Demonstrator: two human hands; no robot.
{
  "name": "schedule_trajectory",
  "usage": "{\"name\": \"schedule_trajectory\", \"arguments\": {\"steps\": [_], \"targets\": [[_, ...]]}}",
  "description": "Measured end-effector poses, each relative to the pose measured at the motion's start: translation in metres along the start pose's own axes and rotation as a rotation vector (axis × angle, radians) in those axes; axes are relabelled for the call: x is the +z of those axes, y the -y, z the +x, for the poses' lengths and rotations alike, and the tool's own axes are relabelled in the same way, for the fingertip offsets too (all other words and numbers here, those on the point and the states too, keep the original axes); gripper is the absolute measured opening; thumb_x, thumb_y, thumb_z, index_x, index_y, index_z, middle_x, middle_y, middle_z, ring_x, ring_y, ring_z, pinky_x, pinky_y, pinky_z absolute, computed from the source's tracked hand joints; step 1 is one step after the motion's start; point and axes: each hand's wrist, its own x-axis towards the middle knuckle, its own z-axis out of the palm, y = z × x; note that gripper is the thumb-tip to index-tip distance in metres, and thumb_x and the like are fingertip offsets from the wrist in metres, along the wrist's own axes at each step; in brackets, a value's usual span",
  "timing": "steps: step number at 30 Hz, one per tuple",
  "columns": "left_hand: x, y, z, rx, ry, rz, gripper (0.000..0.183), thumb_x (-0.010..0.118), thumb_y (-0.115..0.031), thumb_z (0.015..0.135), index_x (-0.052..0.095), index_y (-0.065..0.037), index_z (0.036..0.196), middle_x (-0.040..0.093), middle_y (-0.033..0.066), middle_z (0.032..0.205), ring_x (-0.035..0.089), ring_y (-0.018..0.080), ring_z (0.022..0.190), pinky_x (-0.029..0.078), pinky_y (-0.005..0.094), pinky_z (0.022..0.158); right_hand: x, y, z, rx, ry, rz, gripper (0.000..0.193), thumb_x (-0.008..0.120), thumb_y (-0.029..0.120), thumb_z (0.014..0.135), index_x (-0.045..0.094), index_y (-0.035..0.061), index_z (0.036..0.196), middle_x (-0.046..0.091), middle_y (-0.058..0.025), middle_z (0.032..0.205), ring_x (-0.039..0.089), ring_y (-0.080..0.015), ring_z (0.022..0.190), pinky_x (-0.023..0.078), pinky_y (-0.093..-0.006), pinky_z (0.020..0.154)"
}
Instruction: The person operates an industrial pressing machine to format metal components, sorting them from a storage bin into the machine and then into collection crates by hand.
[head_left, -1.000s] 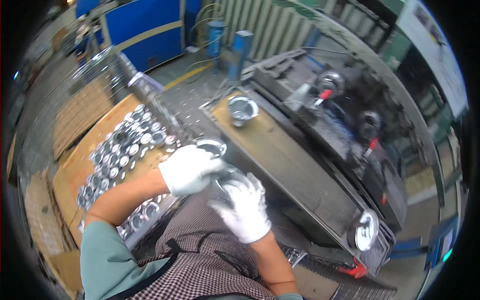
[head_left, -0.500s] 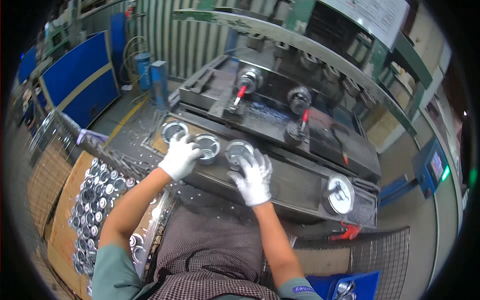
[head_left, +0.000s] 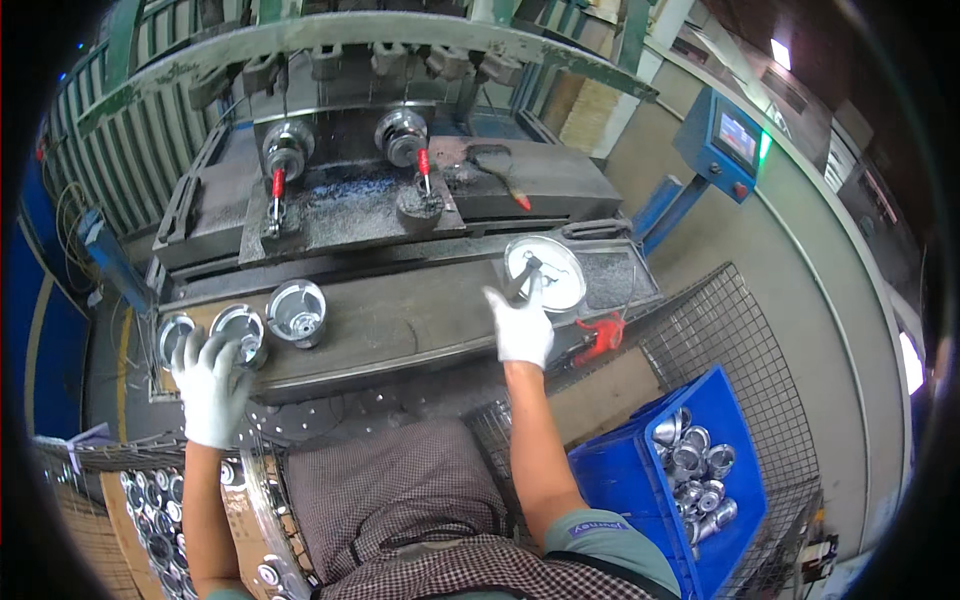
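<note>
My left hand [head_left: 212, 390], in a white glove, has its fingers spread in front of a shiny metal cup [head_left: 250, 322]. Whether the fingertips touch that cup cannot be told. To its left stands another metal cup [head_left: 174, 332], partly behind the fingers, and to its right a third cup [head_left: 297, 312]. My right hand [head_left: 524, 330], also gloved, reaches over the rim of a round white-faced container [head_left: 562, 279]. Its thumb and index finger are apart, on either side of a dark-handled tool [head_left: 520, 284] lying across the container; no grip on it shows.
Behind the metal ledge [head_left: 400, 310] is a machine with two round metal fixtures [head_left: 402, 137] and red-handled levers [head_left: 279, 182]. A blue bin [head_left: 625, 440] of metal parts stands at right, near red cloth [head_left: 602, 338] and wire mesh. More parts [head_left: 155, 510] lie lower left. A control screen [head_left: 738, 138] stands far right.
My view has swung to the right. My right hand has left the third cup and moved right to the round container. My left hand stays by the cups, now in front of the middle one.
</note>
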Motion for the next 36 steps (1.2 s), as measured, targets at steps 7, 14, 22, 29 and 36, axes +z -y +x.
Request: {"name": "schedule_trajectory", "arguments": {"steps": [7,14,22,29,36], "targets": [[-0.055,0.080,-0.021,-0.240,-0.215,0.234,0.041,0.071,-0.010,0.073,0.059,-0.010,0.112,0.062,0.0089,0.112,0.054,0.0329,0.114,0.038,0.0471,0.099,0.041,-0.001,0.010,0.039,-0.262,0.134,0.057,0.061,0.044,0.086,0.056,0.0095,0.132,0.064,-0.0222,0.117,0.061,-0.0405,0.107,0.047,-0.0433,0.093],[-0.052,0.159,-0.091,-0.908,0.087,-0.093,0.029,0.068,-0.018,0.078,0.064,-0.009,0.106,0.068,0.0129,0.096,0.065,0.0317,0.090,0.049,0.0407,0.082,0.003,0.046,-0.014,-0.316,-0.395,0.912,0.024,0.059,0.004,0.091,0.064,-0.0055,0.112,0.067,-0.0148,0.107,0.063,-0.0223,0.098,0.049,-0.0336,0.089],[-0.044,0.153,-0.096,-1.104,0.153,-0.090,0.029,0.067,-0.025,0.082,0.067,-0.005,0.103,0.071,0.0166,0.094,0.069,0.0296,0.088,0.052,0.0359,0.079,0.051,0.236,0.044,-0.510,0.507,1.059,0.023,0.064,0.012,0.088,0.067,-0.0008,0.106,0.066,-0.0077,0.078,0.060,-0.0135,0.058,0.047,-0.0254,0.056],[-0.048,0.155,-0.094,-1.102,0.180,-0.053,0.031,0.065,-0.033,0.082,0.069,-0.006,0.098,0.070,0.0176,0.094,0.067,0.0350,0.090,0.051,0.0396,0.079,0.040,0.214,0.124,-0.327,0.143,1.203,0.020,0.062,0.012,0.086,0.067,0.0001,0.102,0.068,-0.0083,0.082,0.060,-0.0146,0.059,0.047,-0.0271,0.052],[-0.038,0.159,-0.093,-1.095,0.220,-0.099,0.037,0.068,-0.038,0.079,0.069,-0.004,0.093,0.070,0.0171,0.089,0.067,0.0353,0.086,0.051,0.0401,0.076,0.010,0.135,0.171,-0.113,-0.264,1.142,0.019,0.062,0.015,0.089,0.067,0.0028,0.103,0.067,-0.0078,0.082,0.061,-0.0134,0.066,0.048,-0.0259,0.053]]}}
